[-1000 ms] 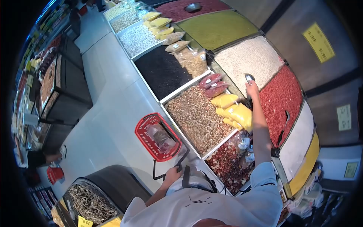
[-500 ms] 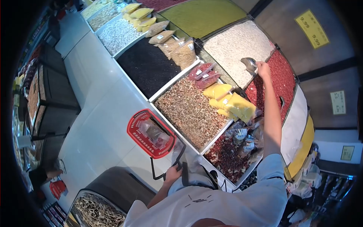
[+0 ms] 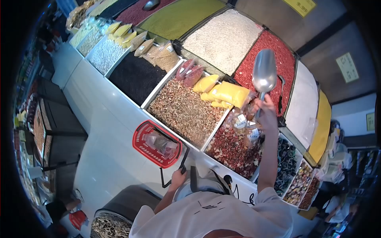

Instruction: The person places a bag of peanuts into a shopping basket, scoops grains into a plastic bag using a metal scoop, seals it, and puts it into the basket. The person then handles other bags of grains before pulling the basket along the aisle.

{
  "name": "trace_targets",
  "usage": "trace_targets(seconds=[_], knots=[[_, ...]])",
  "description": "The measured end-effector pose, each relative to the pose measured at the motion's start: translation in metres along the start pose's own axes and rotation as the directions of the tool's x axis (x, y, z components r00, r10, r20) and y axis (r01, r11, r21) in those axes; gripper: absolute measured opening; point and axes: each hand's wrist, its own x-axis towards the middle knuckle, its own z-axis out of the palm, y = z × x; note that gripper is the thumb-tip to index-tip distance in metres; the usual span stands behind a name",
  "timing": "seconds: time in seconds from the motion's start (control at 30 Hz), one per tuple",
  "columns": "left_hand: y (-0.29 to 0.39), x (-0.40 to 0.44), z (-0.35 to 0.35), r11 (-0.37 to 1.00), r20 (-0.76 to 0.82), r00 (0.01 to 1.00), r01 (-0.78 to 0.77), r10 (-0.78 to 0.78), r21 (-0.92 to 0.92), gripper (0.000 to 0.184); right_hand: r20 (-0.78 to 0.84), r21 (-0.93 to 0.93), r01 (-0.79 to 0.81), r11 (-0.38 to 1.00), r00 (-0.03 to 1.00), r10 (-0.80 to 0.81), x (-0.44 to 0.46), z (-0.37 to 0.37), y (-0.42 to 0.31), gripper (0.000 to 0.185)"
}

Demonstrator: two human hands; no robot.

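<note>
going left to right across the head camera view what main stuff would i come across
white pellets → red basket → large yellow bags → metal scoop in the right hand → white powder → small pale price tag

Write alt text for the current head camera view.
A person's right hand holds a metal scoop above open bins of dried food; the left hand grips the handle of a red basket with plastic bags inside.

Right hand (image 3: 265,105) closed, arm (image 3: 269,152) extended
</note>
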Motion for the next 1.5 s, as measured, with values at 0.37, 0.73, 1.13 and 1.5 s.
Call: trace_targets(seconds=[0.37, 0.73, 1.13, 1.5], knots=[[-0.028, -0.032, 0.088, 0.965, -0.100, 0.990, -0.073, 0.101, 0.253, 0.034, -0.271, 0.052, -0.289, 0.956, 0.917, 0.292, -0.242, -0.115, 0.063, 0.027], [-0.033, -0.074, 0.164, 0.985, 0.045, 0.999, -0.004, -0.004, 0.174, 0.033, -0.603, 0.346, -0.181, 0.921, 0.708, 0.366, -0.474, -0.237, 0.103, 0.034], [0.020, -0.101, 0.219, 0.996, 0.154, 0.985, -0.088, 0.083, 0.027, 0.041, -0.635, 0.504, -0.112, 0.857, 0.624, 0.455, -0.467, -0.240, 0.086, 0.030], [0.047, -0.119, 0.243, 0.999, 0.226, 0.973, 0.036, -0.037, 0.010, 0.039, -0.559, 0.502, -0.057, 0.863, 0.740, 0.374, -0.448, -0.297, 0.041, 0.029]])
